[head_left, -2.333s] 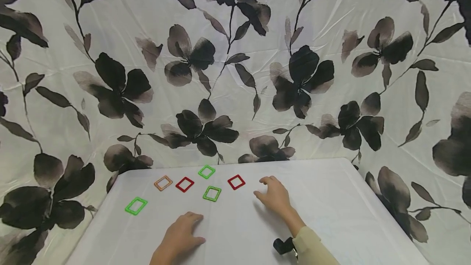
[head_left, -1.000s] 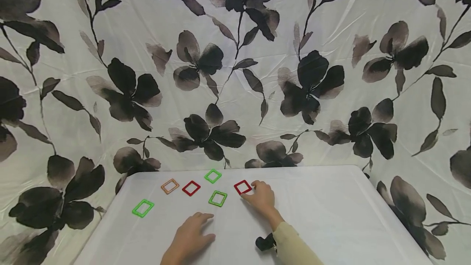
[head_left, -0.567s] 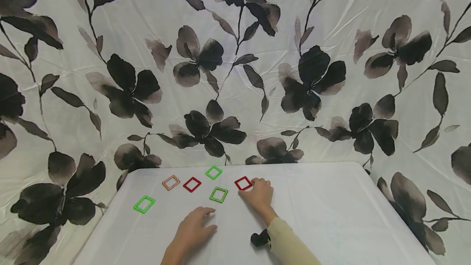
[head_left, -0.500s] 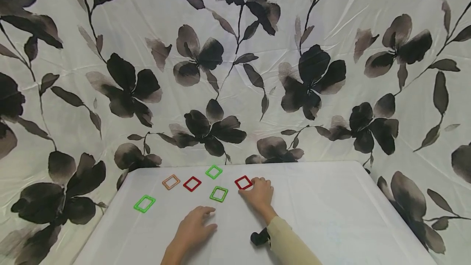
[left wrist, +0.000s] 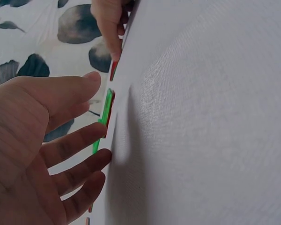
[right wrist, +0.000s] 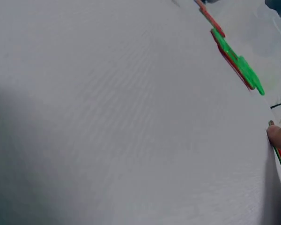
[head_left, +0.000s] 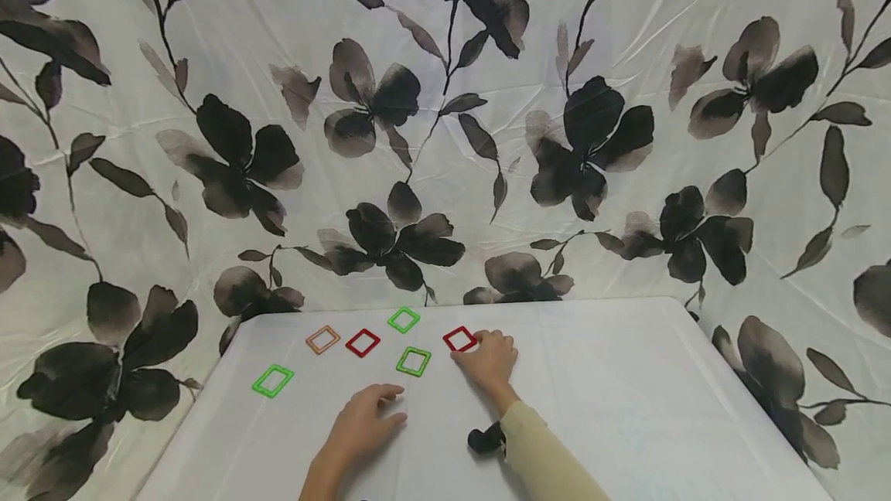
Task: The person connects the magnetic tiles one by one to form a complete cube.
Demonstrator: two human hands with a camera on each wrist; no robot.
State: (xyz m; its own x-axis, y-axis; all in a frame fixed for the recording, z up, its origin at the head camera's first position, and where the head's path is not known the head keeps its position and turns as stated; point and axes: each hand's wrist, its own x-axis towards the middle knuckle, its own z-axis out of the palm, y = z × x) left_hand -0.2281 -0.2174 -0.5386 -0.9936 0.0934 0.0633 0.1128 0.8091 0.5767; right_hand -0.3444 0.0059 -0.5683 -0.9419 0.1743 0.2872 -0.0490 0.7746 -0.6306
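Observation:
Near the back of the white table in the head view lies a red square frame (head_left: 459, 339), its middle open. My right hand (head_left: 490, 362) pinches it, thumb at the near side and forefinger at the right corner. The thumb (right wrist: 279, 137) shows at the frame's edge in the right wrist view. My left hand (head_left: 365, 420) is spread above the tabletop with nothing in it, thumb and fingers apart. Closest to it is a green square frame (head_left: 414, 362); another green frame (head_left: 404, 320) lies farther back.
Left of these lie a second red frame (head_left: 363, 343), an orange frame (head_left: 323, 340) and a green frame (head_left: 273, 381), all flat on the white table (head_left: 661, 408). A black object (head_left: 485, 439) sits at the right wrist. A floral cloth (head_left: 445, 138) hangs behind.
My right hand has come left from beside the red frame, its thumb and forefinger now on the frame. The left hand has hardly moved. The head view has shifted slightly.

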